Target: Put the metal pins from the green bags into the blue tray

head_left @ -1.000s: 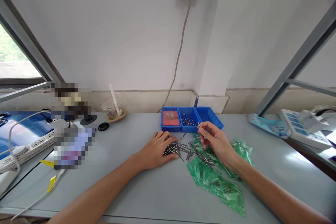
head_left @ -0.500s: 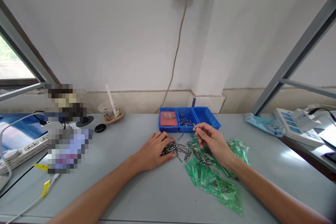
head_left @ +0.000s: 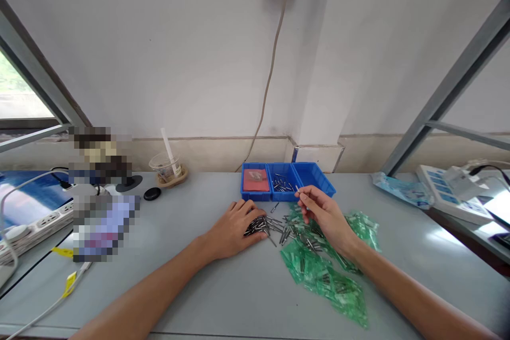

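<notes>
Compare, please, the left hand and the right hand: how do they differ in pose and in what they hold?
The left hand rests low, curved around the pin pile; the right hand seems lifted, near the middle bin.
The right hand pinches one pin; the left hand keeps thumb and fingers apart.
Both hands are bare.

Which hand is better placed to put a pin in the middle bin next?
Probably the right hand: its fingertips pinch a pin and appear close to the middle bin. The left hand is cupped at the pile, farther away.
</notes>
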A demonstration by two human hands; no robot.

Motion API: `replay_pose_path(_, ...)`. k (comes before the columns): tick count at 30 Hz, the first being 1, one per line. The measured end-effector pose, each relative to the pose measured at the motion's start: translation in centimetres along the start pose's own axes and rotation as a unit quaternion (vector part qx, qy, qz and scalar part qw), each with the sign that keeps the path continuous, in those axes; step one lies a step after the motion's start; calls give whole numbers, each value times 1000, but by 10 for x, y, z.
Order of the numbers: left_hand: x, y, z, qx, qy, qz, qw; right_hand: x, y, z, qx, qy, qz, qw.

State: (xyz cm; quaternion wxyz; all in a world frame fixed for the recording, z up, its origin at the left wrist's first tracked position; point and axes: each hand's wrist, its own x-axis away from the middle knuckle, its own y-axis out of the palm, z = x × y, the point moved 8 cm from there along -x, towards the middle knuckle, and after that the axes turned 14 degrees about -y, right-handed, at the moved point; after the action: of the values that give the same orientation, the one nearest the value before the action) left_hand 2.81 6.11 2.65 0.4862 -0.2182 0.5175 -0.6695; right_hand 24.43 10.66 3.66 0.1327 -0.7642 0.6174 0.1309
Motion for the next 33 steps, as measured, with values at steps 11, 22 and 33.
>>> replay_pose_path(11, 0, 0, 2, -1, 2, 1, 1000, 0, 2, -6, 69, -18, -19, 997)
replay_pose_path(22, 0, 2, 1, 2, -3, -2, 1000, -2, 9, 4, 21, -17, -32, 999)
replay_pose_path(33, -2, 4, -1, 13, -13, -10, 1000, 0, 8, 2, -12, -5, -26, 1000)
